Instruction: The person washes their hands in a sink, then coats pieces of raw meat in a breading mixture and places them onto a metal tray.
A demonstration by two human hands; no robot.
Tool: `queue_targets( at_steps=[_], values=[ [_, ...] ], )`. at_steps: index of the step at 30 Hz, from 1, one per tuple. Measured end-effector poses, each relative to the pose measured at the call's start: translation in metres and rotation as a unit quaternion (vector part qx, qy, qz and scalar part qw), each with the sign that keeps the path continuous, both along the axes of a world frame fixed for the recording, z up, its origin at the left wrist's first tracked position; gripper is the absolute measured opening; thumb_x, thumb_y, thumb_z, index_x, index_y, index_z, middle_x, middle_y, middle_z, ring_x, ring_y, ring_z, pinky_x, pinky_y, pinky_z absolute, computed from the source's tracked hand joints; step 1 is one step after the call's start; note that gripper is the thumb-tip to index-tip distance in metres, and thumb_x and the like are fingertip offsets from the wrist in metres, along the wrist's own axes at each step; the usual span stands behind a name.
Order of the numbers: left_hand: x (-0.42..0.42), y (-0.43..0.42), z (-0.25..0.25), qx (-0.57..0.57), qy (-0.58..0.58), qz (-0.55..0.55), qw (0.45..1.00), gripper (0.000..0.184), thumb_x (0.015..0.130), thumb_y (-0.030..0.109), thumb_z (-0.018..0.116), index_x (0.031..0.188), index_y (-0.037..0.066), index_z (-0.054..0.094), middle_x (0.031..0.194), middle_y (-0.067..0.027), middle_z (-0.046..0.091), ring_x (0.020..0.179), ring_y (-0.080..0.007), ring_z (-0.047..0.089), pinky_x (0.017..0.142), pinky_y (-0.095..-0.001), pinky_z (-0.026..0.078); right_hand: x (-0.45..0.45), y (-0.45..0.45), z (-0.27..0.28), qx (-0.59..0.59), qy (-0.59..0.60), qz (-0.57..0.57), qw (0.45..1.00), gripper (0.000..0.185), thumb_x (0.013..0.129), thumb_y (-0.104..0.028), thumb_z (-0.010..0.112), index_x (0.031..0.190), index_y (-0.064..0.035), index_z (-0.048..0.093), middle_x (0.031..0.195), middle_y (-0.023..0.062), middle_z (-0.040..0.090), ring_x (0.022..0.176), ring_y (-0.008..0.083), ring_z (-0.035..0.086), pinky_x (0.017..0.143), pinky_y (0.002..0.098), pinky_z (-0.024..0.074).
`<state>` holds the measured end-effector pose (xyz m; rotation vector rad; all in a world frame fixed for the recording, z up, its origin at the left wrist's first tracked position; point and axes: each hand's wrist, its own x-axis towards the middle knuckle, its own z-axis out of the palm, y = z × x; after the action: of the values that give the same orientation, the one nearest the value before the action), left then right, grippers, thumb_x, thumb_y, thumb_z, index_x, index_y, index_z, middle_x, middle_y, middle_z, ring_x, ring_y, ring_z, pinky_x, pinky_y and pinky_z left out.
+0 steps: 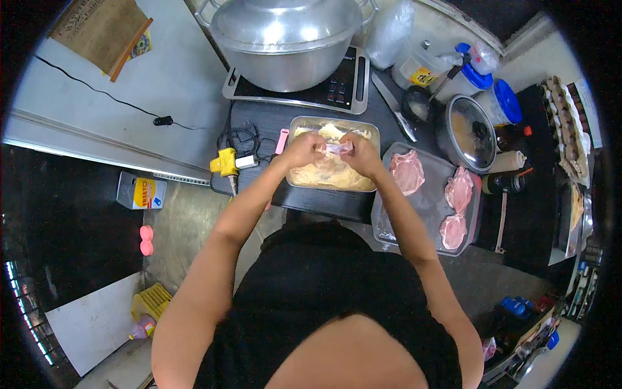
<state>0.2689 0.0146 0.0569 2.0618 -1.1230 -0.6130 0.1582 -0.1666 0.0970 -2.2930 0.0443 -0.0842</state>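
Observation:
My left hand point(303, 149) and my right hand point(363, 155) pinch opposite ends of a raw pork chop point(338, 148). They hold it over a metal pan point(334, 189) of pale, crumbly breading point(330, 174). Fingers of both hands are curled round the meat and partly hide it. To the right, beside my right forearm, a clear plastic tray point(421, 217) carries more raw chops: one at its upper left point(407, 172) and others along its right side point(453, 231).
Behind the pan, a large lidded pot point(285, 58) stands on an induction cooker point(346, 81). A knife point(394, 107) lies right of it. Further right are a glass-lidded bowl point(466, 133), blue-lidded tubs point(507, 102) and bottles. A yellow plug point(225, 162) with cables sits left.

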Motion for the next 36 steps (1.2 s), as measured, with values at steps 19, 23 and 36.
queue_targets(
  at_steps=[19, 23, 36],
  values=[
    [-0.042, 0.024, -0.01, -0.043, -0.047, -0.012, 0.998, 0.005, 0.068, 0.009, 0.063, 0.072, 0.006, 0.062, 0.07, -0.0149, 0.061, 0.067, -0.0299, 0.06, 0.064, -0.0381, 0.047, -0.02, 0.013, -0.034, -0.126, 0.069, 0.142, 0.979, 0.02, 0.07, -0.017, 0.064, 0.085, -0.0043, 0.06, 0.077, 0.0168, 0.062, 0.075, 0.033, 0.061, 0.068, 0.0406, 0.0481],
    [-0.017, 0.016, 0.0, -0.1, 0.188, 0.055, 0.976, 0.015, 0.078, 0.014, 0.065, 0.088, 0.004, 0.061, 0.063, -0.006, 0.058, 0.059, -0.0147, 0.053, 0.06, -0.0302, 0.044, -0.009, -0.014, -0.019, 0.094, 0.068, 0.051, 0.992, 0.026, 0.072, -0.012, 0.07, 0.092, -0.0002, 0.059, 0.074, 0.006, 0.061, 0.065, 0.0116, 0.059, 0.057, 0.0279, 0.0475],
    [-0.059, 0.001, -0.01, 0.123, -0.248, -0.018, 0.961, 0.031, 0.077, 0.008, 0.049, 0.107, 0.005, 0.057, 0.117, -0.0152, 0.053, 0.113, -0.0274, 0.048, 0.089, -0.048, 0.04, -0.001, -0.015, -0.072, -0.154, -0.037, -0.132, 0.978, 0.018, 0.073, -0.014, 0.063, 0.087, -0.0019, 0.064, 0.073, 0.0192, 0.063, 0.066, 0.029, 0.062, 0.06, 0.0372, 0.048]
  ],
)
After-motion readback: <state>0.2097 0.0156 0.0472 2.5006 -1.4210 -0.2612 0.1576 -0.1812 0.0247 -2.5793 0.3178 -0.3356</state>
